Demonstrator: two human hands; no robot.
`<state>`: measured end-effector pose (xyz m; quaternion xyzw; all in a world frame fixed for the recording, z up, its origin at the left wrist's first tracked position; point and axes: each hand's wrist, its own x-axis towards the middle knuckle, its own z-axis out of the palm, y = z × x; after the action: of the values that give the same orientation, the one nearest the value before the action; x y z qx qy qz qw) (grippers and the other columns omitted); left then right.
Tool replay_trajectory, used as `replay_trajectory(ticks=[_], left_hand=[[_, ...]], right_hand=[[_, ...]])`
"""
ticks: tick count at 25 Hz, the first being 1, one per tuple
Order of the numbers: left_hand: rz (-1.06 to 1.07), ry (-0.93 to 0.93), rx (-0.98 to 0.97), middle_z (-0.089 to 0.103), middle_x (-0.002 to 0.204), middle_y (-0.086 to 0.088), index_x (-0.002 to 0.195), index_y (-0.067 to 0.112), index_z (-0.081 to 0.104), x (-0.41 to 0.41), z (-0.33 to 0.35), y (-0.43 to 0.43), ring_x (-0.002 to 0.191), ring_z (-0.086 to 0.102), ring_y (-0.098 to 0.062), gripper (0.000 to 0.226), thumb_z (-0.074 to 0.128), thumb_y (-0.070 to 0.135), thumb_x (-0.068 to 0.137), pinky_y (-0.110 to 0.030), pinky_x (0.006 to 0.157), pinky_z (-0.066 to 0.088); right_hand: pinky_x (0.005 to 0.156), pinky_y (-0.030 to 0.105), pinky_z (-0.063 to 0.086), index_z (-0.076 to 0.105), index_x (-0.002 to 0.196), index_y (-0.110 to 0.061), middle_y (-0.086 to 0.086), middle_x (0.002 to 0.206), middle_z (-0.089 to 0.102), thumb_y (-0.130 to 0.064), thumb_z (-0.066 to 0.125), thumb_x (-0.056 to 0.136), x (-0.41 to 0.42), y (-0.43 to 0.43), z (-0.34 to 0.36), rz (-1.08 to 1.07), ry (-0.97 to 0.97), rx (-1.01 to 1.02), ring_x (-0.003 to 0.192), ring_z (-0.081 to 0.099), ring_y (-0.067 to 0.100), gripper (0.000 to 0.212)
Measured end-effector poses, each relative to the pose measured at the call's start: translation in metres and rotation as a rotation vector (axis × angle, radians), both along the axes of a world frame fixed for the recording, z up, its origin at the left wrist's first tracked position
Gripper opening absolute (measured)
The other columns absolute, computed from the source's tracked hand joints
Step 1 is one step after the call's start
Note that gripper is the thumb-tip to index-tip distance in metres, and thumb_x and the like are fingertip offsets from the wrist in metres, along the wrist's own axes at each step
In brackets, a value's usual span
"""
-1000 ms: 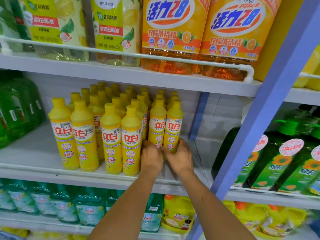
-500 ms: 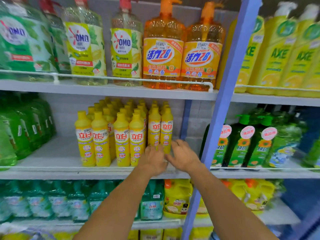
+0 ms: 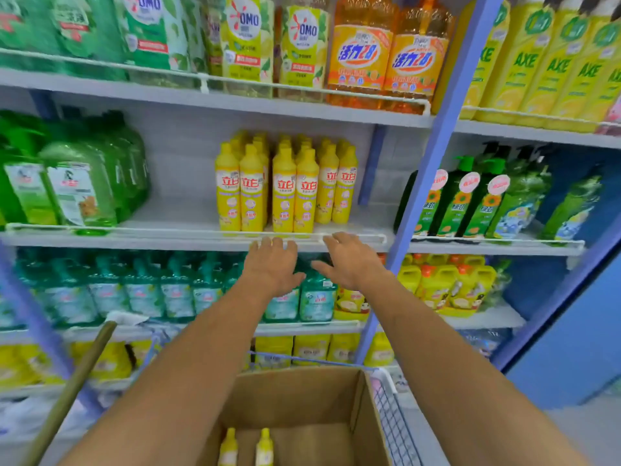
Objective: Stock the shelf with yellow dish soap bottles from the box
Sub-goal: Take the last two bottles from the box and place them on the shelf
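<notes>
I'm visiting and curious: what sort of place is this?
Probably a shop's cleaning aisle: shelves packed with identical yellow dish soap bottles, branded detergents above, and a cardboard box of stock below.

Both bare forearms reach forward and upward from the lower edge of the view, drawing closer together toward the wrists. The left grip (image 3: 274, 264) is palm down with fingers straight, its thumb spread toward the right grip (image 3: 349, 260), which is likewise flat with fingers extended. Both hold nothing and are near each other but apart.
</notes>
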<state>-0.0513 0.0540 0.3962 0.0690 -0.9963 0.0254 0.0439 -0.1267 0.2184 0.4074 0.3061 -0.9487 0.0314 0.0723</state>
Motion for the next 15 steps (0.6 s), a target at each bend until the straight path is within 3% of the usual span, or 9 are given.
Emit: replay_trajectory(ticks=[5,12,15], left_hand=[[0.063,-0.128,0.088,0.049,0.139,-0.016,0.142,0.013,0.04,0.062,-0.071,-0.035,0.131,0.046,-0.036,0.07,0.052,0.06,0.092,-0.05,0.107,0.04],[0.224,-0.487,0.258,0.046,0.146,-0.016,0.142,0.015,0.04,0.133,-0.263,-0.056,0.142,0.037,-0.037,0.069,0.056,0.057,0.09,-0.047,0.109,0.039],[0.275,-0.597,0.328,0.05,0.141,-0.016,0.137,0.016,0.042,0.145,-0.33,-0.052,0.135,0.044,-0.038,0.064,0.054,0.058,0.09,-0.047,0.106,0.042]], right_hand=[[0.103,0.05,0.046,0.045,0.143,-0.011,0.015,0.14,0.049,-0.059,0.048,0.097,0.056,-0.042,-0.082,0.054,-0.153,0.083,0.131,0.045,0.036,0.067],[0.108,0.05,0.044,0.046,0.143,-0.012,0.017,0.148,0.045,-0.058,0.048,0.098,0.111,-0.041,-0.264,0.045,-0.534,0.213,0.141,0.038,0.037,0.064],[0.103,0.05,0.047,0.052,0.136,-0.013,0.016,0.139,0.049,-0.057,0.047,0.098,0.108,-0.034,-0.329,0.026,-0.627,0.276,0.136,0.042,0.037,0.058]])
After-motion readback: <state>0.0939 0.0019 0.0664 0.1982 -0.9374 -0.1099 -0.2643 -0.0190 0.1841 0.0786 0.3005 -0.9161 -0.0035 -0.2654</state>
